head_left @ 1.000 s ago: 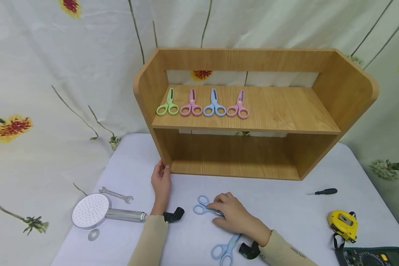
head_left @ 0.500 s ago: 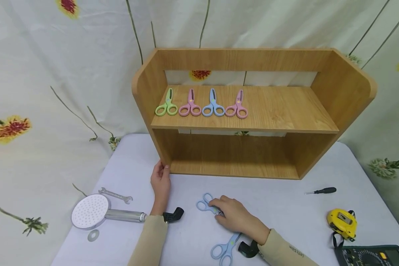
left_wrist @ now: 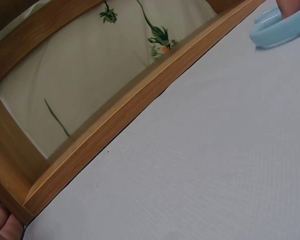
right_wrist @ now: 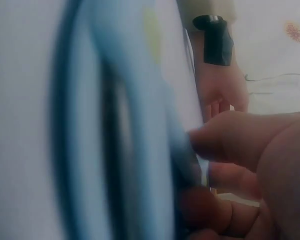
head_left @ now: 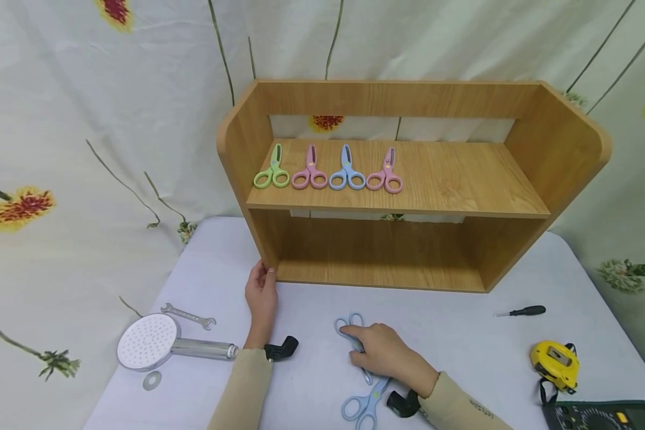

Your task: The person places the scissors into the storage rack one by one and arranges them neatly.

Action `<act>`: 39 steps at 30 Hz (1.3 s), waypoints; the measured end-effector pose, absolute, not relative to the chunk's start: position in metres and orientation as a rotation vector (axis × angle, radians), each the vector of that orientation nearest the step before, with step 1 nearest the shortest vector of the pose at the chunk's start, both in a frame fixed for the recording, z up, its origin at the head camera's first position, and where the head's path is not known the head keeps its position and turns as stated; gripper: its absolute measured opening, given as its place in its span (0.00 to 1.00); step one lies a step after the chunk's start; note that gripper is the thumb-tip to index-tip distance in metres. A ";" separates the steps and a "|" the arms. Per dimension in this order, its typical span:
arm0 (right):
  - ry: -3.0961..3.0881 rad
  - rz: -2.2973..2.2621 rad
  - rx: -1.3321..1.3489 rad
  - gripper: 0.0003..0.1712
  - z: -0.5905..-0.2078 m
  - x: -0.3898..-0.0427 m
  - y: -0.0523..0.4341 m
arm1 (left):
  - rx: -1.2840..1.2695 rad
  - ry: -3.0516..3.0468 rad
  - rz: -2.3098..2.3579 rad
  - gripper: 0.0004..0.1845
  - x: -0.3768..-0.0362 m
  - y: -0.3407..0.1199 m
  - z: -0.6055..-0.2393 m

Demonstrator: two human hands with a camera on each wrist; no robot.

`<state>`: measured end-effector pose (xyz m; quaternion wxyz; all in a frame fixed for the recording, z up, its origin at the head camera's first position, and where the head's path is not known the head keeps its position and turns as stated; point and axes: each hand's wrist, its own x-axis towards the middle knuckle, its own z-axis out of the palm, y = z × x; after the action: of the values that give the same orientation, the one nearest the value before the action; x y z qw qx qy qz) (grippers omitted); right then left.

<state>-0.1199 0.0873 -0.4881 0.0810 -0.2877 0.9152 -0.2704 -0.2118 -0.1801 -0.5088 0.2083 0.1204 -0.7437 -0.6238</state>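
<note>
Nearest us on the white-covered bench lie the first blue scissors, their blades running up beside the right wrist; a black multimeter, cut off by the lower edge of the head view, sits at the right, with a yellow tape measure just beyond it; at the left we find a washer, a shower head and a wrench; in the middle is the right hand, its grip almost closed, thumb and forefinger pinching the second blue scissors, whose handles point away from us; a screwdriver lies farther right; the left hand has a loose grip, its fingers resting against the lower left corner of a wooden shelf; on its upper board we see green scissors, pink scissors, a third blue pair and another pink pair, in a row; behind hangs a flowered curtain.
</note>
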 end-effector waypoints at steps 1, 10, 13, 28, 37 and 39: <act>2.742 -0.822 -0.841 0.26 -0.487 -0.120 0.088 | 0.333 -2.071 -1.737 0.22 -0.212 -0.180 -0.509; 2.921 -0.831 -1.029 0.26 -0.487 -0.120 0.091 | 0.359 -2.086 -1.729 0.21 -0.209 -0.179 -0.508; 2.793 -0.739 -1.090 0.29 -0.485 -0.119 0.091 | 0.356 -2.078 -1.732 0.21 -0.209 -0.179 -0.508; 2.871 -0.660 -0.536 0.22 -0.469 -0.132 0.114 | 0.346 -2.057 -1.757 0.22 -0.213 -0.180 -0.509; 2.657 -0.931 -0.515 0.24 -0.478 -0.136 0.116 | 0.345 -2.046 -1.768 0.22 -0.212 -0.179 -0.507; 2.612 -1.003 -0.546 0.27 -0.478 -0.136 0.117 | 0.334 -2.039 -1.779 0.22 -0.211 -0.179 -0.507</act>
<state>-0.1363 0.1165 -0.4784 0.1449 -0.1894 0.9066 -0.3480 -0.2108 -0.1790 -0.5071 0.2060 0.1197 -0.7319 -0.6384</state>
